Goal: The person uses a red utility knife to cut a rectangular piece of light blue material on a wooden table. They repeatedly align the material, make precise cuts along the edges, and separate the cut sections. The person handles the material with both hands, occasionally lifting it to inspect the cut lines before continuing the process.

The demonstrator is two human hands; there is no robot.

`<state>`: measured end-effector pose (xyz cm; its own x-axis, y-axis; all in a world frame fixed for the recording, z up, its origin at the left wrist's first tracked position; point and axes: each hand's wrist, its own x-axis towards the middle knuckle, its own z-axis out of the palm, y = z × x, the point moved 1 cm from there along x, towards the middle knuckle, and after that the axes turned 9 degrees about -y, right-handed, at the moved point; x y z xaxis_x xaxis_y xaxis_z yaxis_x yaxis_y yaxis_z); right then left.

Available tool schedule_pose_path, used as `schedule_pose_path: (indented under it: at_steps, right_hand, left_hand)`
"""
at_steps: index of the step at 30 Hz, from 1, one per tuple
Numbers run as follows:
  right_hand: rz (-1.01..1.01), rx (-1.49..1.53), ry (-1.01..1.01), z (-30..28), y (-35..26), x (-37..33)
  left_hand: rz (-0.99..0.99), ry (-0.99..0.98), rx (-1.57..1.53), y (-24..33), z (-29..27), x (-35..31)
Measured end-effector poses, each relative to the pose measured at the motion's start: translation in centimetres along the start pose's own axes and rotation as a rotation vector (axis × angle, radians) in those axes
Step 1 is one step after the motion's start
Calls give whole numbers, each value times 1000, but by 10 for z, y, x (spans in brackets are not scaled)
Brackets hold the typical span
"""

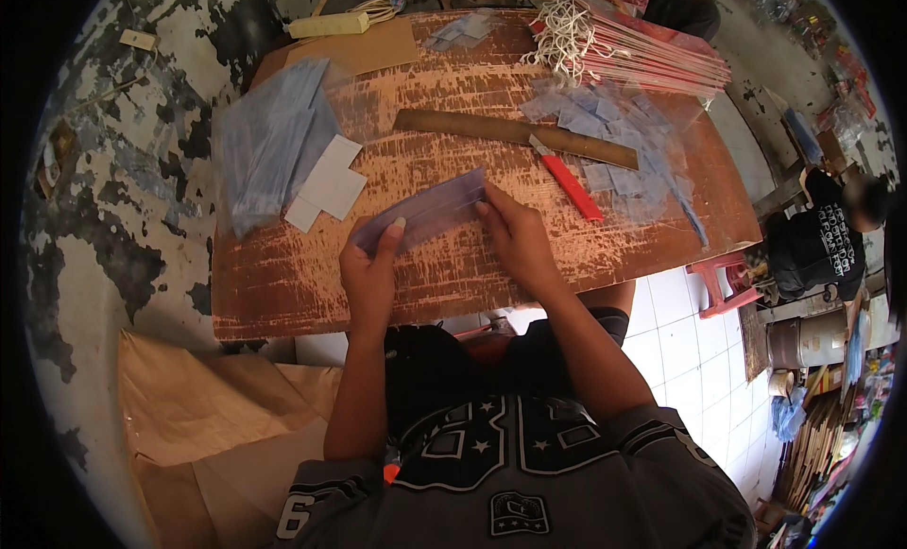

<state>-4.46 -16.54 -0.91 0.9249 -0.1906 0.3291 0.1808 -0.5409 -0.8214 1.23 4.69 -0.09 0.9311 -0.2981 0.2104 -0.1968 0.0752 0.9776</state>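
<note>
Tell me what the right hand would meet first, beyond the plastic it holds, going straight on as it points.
Past the bluish plastic piece, the right hand would probably meet the brown flat strip on the table, toward its left end. Depth is unclear, so it might pass above.
</note>
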Motion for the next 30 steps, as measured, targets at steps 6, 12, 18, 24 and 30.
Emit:
schedule_pose_path:
  at_steps: [6,12,18,24,30]
  right_hand:
    - [25,-2,3,1,0,1]
    - [136,73,-39,-1,-5,0]
    - [16,13,-40,-4,-20,-5]
    - [-72,193,-141,-18,-49,-8]
    - [199,419,-393,-34,-55,-15]
  left_hand:
    - [1,10,18,-3,-1,0]
    - [-20,49,20,0,1,-2]
    - [-11,92,-19,1,-8,-8]
    - [17,123,-223,6,-17,-20]
    - [-49,45,-414,16,-19,-29]
